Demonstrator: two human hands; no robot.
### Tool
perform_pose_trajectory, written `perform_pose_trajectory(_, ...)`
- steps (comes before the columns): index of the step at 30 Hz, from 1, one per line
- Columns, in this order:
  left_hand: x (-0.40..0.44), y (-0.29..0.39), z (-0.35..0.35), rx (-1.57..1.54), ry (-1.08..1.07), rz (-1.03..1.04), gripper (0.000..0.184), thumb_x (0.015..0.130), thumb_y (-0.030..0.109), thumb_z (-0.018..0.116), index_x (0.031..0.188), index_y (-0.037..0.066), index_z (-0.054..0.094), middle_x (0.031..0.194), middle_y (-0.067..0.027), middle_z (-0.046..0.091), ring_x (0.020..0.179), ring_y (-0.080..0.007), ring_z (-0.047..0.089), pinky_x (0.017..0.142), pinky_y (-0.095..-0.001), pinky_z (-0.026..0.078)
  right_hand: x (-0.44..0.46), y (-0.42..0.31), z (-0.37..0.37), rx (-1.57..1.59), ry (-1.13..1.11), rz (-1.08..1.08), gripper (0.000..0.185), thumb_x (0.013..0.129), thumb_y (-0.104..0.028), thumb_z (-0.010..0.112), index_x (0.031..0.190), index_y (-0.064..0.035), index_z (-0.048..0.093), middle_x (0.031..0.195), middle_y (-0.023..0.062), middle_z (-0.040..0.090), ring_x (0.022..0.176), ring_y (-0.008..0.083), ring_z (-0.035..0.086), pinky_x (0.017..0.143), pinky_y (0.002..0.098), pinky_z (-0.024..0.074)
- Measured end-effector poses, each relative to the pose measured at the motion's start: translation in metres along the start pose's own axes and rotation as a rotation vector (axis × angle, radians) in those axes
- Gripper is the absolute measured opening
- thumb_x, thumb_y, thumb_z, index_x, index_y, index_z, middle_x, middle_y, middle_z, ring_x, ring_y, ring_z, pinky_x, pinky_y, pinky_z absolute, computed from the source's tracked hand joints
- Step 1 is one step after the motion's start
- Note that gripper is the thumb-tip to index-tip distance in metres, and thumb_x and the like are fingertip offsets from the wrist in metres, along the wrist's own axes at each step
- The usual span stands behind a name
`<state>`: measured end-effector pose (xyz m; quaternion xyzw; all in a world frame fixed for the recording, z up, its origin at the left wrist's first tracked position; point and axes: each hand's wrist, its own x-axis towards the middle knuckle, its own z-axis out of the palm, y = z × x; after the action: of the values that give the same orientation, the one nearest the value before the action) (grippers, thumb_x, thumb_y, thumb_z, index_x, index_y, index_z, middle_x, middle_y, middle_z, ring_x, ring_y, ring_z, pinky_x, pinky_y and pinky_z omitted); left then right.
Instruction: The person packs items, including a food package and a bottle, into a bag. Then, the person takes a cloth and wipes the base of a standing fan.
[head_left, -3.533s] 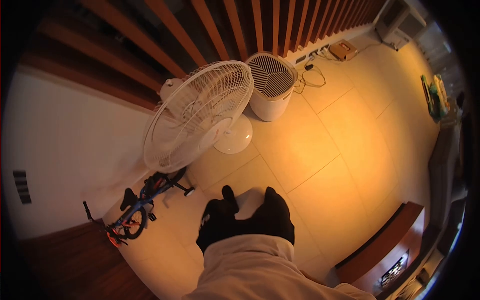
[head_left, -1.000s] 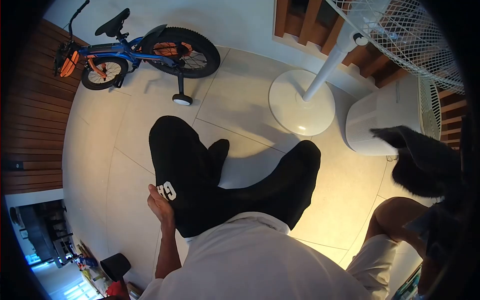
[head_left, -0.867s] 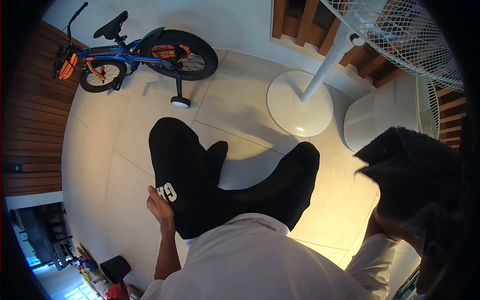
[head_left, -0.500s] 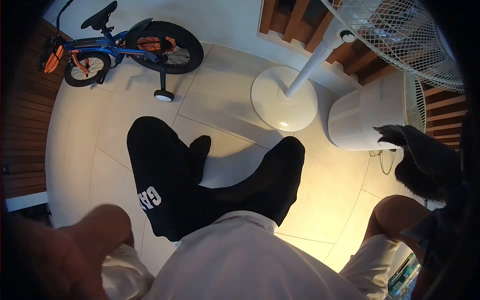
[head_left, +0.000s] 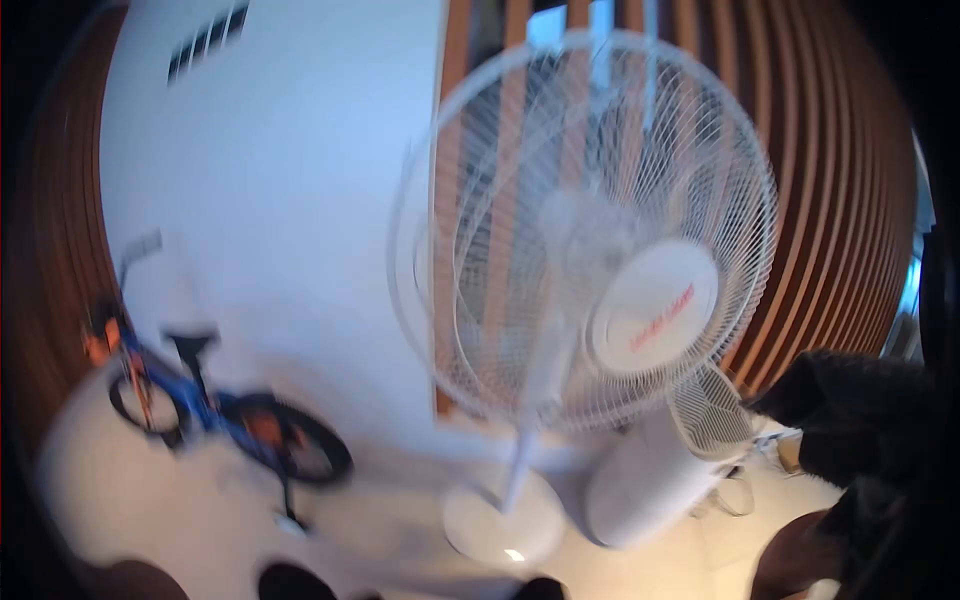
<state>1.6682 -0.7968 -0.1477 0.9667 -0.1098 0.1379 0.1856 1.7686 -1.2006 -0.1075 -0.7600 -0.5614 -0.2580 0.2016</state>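
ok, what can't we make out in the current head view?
All in the head view:
Right hand: not visible, perhaps behind the dark cloth or dark border.
Left hand: not visible, likely beyond the edge.
Fan lettering: motion-blurred.
Bike details: motion-blurred.
Black trousers: cut off by bottom edge.

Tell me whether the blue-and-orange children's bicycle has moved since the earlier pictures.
No. Judged against the white wall, the children's bicycle still stands alongside it, left of the pedestal fan; the whole view has shifted.
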Motion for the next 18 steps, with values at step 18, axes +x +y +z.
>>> perform_pose_trajectory(18,-0.022,0.018,-0.017,0.109,0.376,0.025,0.052,0.08,0.021,0.073,0.123,0.0,0.052,0.112,-0.0152,0.06,0.087,-0.0222,0.059,0.071,-0.0327,0.047,0.009,-0.015,-0.025,-0.141,0.203,-0.033,0.034,0.071,-0.028,0.079,0.085,-0.0005,0.063,0.083,0.011,0.063,0.08,0.023,0.061,0.077,0.0335,0.0481)
